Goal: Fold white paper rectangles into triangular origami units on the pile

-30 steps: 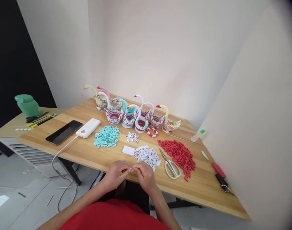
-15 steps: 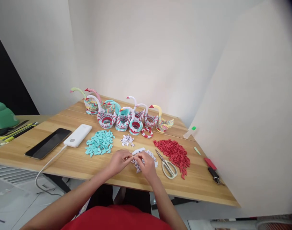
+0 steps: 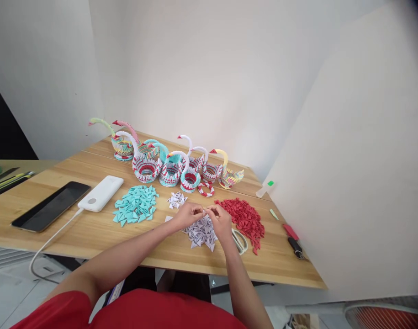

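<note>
My left hand (image 3: 188,215) and my right hand (image 3: 221,222) meet fingertip to fingertip, closed in a pinch. Between them is a small pale paper piece, mostly hidden by the fingers. Just below the hands lies a pile of white folded paper triangles (image 3: 201,234). A flat white paper strip (image 3: 168,219) shows beside my left wrist. Scissors (image 3: 240,242) with pale handles lie right of my right hand, their blades hidden behind it. A smaller heap of white folded pieces (image 3: 176,199) is beyond my left hand.
Turquoise folded pieces (image 3: 136,204) are heaped at left, red ones (image 3: 245,219) at right. Several paper swans (image 3: 147,168) and a red-and-white ring (image 3: 206,189) stand behind. A phone (image 3: 51,205) and a cabled power bank (image 3: 101,193) lie left; a black-handled tool (image 3: 295,247) lies right.
Both hands have moved slightly up and right, still pinched together, over the far side of the white pile. More of that pile shows, and the scissors' blades are now covered. The view has shifted.
</note>
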Demonstrator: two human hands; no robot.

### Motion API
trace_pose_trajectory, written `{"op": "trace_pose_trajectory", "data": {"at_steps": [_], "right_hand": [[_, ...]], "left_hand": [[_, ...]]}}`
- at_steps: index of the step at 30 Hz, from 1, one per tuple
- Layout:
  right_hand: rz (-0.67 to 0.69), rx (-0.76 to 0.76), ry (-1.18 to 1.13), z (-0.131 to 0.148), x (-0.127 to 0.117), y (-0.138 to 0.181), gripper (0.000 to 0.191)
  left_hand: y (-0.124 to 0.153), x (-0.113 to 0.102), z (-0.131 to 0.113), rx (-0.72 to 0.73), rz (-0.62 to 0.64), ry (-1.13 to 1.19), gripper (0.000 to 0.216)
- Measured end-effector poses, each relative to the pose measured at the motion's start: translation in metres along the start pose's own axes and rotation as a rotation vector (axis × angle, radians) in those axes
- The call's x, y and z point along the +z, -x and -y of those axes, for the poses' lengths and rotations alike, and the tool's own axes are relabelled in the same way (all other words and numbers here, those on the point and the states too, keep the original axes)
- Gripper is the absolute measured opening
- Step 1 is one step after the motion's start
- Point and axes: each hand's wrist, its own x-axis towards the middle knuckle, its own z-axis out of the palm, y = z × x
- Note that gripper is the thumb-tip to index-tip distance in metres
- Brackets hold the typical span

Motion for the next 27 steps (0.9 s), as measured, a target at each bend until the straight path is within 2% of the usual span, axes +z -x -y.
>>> {"op": "trace_pose_trajectory", "data": {"at_steps": [3,7,12,18,21,24,27], "right_hand": [[0.002,0.021,-0.024,0.000,0.005,0.003,0.020],[0.004,-0.017,0.013,0.000,0.009,0.011,0.020],[0.019,-0.067,0.045,0.000,0.007,0.023,0.019],[-0.013,-0.067,0.068,0.000,-0.001,0.039,0.020],[-0.124,0.011,0.118,-0.011,-0.012,0.053,0.023],[-0.261,0.071,0.244,-0.033,-0.029,0.070,0.024],[-0.253,0.059,0.437,-0.056,-0.051,0.083,0.024]], "left_hand": [[0.007,-0.002,0.001,0.041,-0.030,-0.108,0.025],[0.014,-0.009,-0.001,0.101,0.004,-0.195,0.025],[0.016,-0.010,-0.003,0.081,0.043,-0.150,0.019],[0.017,-0.009,-0.002,0.211,0.106,-0.211,0.027],[0.015,-0.014,-0.001,0.189,0.062,-0.184,0.026],[0.012,-0.018,0.002,0.122,-0.083,-0.251,0.032],[0.011,-0.018,0.004,0.134,-0.141,-0.303,0.033]]}}
